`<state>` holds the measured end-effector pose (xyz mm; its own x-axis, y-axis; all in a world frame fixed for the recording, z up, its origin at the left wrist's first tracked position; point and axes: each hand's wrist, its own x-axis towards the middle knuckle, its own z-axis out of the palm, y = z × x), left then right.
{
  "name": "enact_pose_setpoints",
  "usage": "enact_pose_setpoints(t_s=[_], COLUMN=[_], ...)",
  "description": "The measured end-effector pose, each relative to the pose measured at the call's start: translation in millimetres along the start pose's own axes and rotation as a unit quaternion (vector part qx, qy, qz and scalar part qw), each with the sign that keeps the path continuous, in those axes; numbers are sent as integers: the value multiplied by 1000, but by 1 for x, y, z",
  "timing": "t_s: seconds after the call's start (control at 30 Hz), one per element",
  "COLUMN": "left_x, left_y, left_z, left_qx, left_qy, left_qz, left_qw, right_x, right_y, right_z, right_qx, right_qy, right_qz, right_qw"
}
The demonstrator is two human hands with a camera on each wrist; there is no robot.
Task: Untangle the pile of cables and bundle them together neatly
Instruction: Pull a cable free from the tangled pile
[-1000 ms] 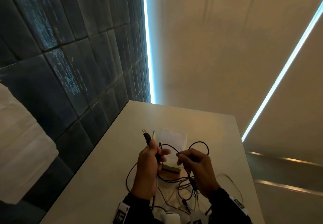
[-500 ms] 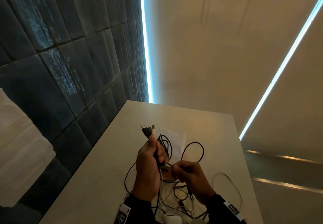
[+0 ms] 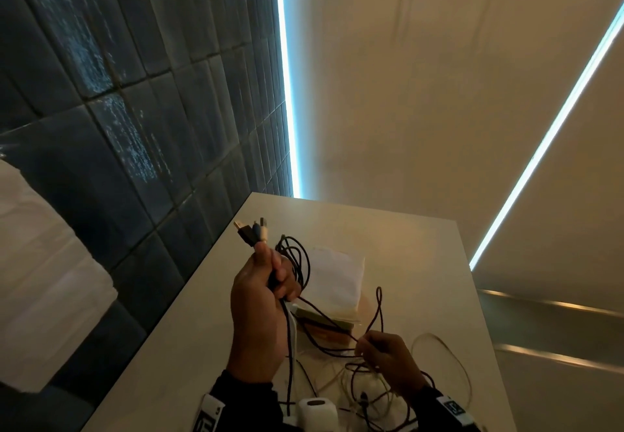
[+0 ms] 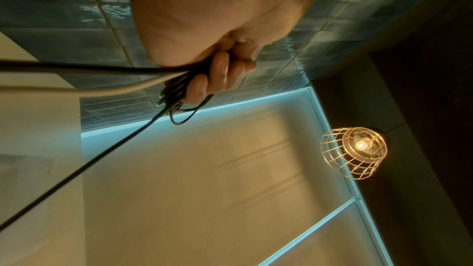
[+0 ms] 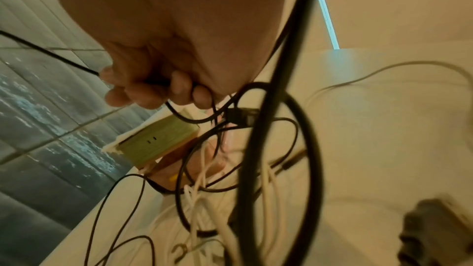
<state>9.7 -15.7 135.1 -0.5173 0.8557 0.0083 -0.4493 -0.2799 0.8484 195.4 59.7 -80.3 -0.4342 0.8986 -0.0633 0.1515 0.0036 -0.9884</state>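
My left hand (image 3: 270,283) is raised above the table and grips a bundle of cables (image 3: 293,256), black loops standing out beside the fingers. Several plug ends (image 3: 251,229) stick up above the fist. In the left wrist view the fingers (image 4: 217,76) curl round dark and pale cords (image 4: 143,80). My right hand (image 3: 368,347) is lower and to the right and pinches a thin black cable (image 3: 376,310) that runs up to the left hand. Its fingers (image 5: 151,90) close on the black cable (image 5: 51,54) in the right wrist view. A tangle of black and white cables (image 3: 364,394) lies beneath it.
The pale table (image 3: 405,246) runs along a dark tiled wall (image 3: 118,128) on the left. A white paper or pouch (image 3: 334,279) and a greenish block (image 3: 324,320) lie behind the hands. A white adapter (image 3: 317,411) sits at the near edge. A thin pale cable loop (image 3: 452,364) lies to the right.
My right hand has drawn back toward me and to the right, pulling the black cable out from the left hand. The left hand has stayed raised, with more loops gathered in it.
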Motion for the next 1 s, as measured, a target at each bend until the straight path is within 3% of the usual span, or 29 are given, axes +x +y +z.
enact_pose_setpoints(t_s=[0.3,0.43,0.53,0.67,0.83,1.0], left_x=[-6,-1,0,0,0,2], left_y=[5,-11,-28,-32,-15,-7], left_z=[3,-2,-5,0,10,6], left_qx=[45,91,111,91,-23,-23], left_qy=[-18,12,28,13,-7,-12], left_qz=[15,-45,-108,-140,-101,-69], left_qw=[999,995,988,986,995,997], right_x=[9,13,6,-9,-17,-30], right_y=[-15,-69,-123,-161,-136,-103], right_z=[-3,1,9,20,19,6], right_qx=[-100,14,103,119,122,103], right_qy=[82,129,87,-44,-87,-61], right_qz=[-4,-44,-100,-143,-84,-15], right_qw=[992,991,986,982,985,993])
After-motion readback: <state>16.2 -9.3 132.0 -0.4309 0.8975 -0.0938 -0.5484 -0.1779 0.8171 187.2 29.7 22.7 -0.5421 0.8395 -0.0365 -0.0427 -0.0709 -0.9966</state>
